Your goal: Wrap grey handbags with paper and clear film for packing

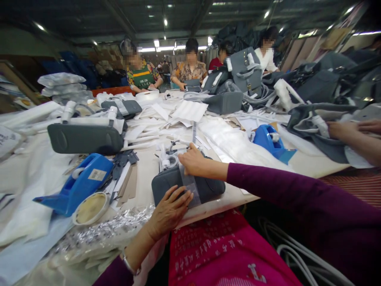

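Observation:
A dark grey-green handbag (208,187) lies at the table's front edge, with wrapped handles or straps bundled on top. A clear plastic strip (190,186) runs over its middle. My left hand (171,210) rests on the bag's front with outstretched fingers, pressing on the strip's lower end. Over the bag's top my right hand (195,161) is closed, fingers pinched on the upper part of the strip. What lies under the right fingers is partly hidden.
Left are a blue tape dispenser (86,180), a round tub (91,208) and another handbag (85,137). A second blue dispenser (269,139) stands right. White foam sheets (190,111) cover the middle. A co-worker's hands (345,133) hold a bag at right; several people work opposite.

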